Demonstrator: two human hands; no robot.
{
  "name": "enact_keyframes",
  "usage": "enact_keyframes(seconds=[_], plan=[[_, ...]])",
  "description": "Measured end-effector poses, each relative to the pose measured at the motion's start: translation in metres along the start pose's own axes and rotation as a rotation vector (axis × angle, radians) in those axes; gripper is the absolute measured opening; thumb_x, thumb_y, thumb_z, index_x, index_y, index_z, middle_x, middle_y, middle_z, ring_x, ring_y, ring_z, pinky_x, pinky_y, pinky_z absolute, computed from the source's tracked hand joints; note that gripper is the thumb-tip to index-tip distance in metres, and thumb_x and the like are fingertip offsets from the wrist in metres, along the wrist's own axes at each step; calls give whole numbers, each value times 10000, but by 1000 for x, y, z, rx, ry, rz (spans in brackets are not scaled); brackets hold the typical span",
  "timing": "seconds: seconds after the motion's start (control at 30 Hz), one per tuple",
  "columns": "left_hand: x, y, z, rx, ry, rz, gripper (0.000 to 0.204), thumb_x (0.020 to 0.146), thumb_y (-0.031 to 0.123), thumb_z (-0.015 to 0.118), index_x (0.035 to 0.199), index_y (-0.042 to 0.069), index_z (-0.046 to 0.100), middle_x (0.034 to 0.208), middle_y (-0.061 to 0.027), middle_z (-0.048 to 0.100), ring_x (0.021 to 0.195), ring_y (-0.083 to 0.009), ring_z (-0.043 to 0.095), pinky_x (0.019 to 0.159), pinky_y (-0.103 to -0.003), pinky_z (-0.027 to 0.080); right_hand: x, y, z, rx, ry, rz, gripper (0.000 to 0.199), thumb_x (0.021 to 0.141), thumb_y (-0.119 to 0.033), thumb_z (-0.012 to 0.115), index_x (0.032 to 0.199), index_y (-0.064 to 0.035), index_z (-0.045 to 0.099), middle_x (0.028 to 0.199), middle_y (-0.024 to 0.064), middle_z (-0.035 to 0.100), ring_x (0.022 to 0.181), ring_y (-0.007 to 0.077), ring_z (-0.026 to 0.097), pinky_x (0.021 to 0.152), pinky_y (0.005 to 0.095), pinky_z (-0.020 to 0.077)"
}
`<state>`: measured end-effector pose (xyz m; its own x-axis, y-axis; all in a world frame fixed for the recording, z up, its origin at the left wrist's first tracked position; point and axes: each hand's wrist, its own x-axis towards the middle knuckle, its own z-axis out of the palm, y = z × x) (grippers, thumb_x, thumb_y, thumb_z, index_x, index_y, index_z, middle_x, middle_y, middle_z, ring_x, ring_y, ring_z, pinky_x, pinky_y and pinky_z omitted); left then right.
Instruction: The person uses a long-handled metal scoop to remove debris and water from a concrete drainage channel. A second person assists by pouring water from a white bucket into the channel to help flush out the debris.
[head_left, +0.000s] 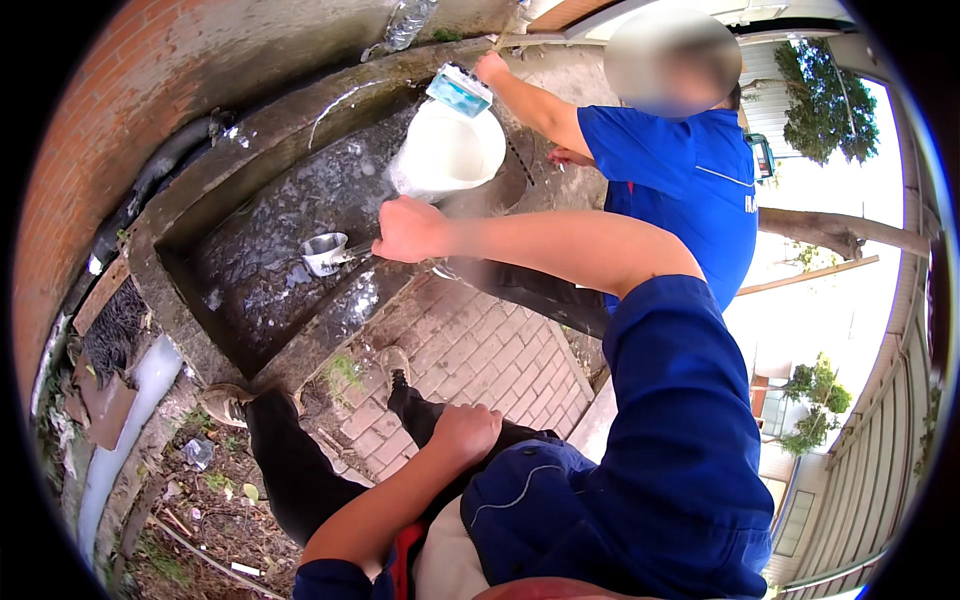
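My right hand (410,230) is closed around the handle of a small metal dipper (325,253). The dipper hangs over a low concrete trough (192,200), whose floor is wet and spotted with white residue. Just beyond my right fist, a white bucket (425,165) leans with its mouth toward the right. At its upper rim is a teal-and-white box-shaped object (460,90), its exact kind unclear. My left hand (468,435) rests curled on my dark-trousered thigh, with nothing visible in it.
A co-worker in a blue shirt (680,190) bends at the trough's far right, one hand (490,66) by the bucket. Brick wall (70,180) borders the left. Brick paving (470,350) lies below my arm; a pale pipe (125,440) and debris lie at lower left.
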<state>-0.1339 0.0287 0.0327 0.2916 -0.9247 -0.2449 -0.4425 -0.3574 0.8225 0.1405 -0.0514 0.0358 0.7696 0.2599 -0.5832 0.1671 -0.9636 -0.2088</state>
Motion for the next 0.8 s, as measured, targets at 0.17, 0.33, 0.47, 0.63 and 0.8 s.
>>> enact_keyframes(seconds=[0.17,0.33,0.47,0.63,0.8], plan=[[3,-1,0,-4,22,5,290,1005,214,432,1014,17,645,898,-193,704,833,-386,720,727,-500,568,3,5,2,-11,12,-13,382,846,-316,687,748,50,733,775,257,698,801,422,703,757,483,574],[4,-1,4,-3,43,-18,288,995,219,442,1012,36,664,919,-175,713,854,-366,720,732,-499,562,7,3,3,-23,13,-28,387,842,-317,667,752,54,731,789,264,700,818,429,704,770,488,574],[4,0,4,14,83,-28,288,971,215,462,969,66,708,931,-150,734,861,-327,722,721,-490,545,13,1,0,-71,25,-43,383,830,-316,671,763,55,734,818,270,704,845,429,705,793,484,575],[2,-1,13,-21,142,-57,296,958,234,483,882,84,727,882,-133,741,810,-323,722,703,-479,531,15,3,1,-60,23,-95,367,822,-320,675,761,36,743,802,259,701,802,425,698,765,483,567],[2,-3,1,-5,47,-37,242,962,215,490,1007,59,669,933,-155,718,856,-336,719,714,-485,554,20,13,8,-78,65,-127,359,816,-325,679,754,23,743,740,256,685,717,427,687,713,480,560]])
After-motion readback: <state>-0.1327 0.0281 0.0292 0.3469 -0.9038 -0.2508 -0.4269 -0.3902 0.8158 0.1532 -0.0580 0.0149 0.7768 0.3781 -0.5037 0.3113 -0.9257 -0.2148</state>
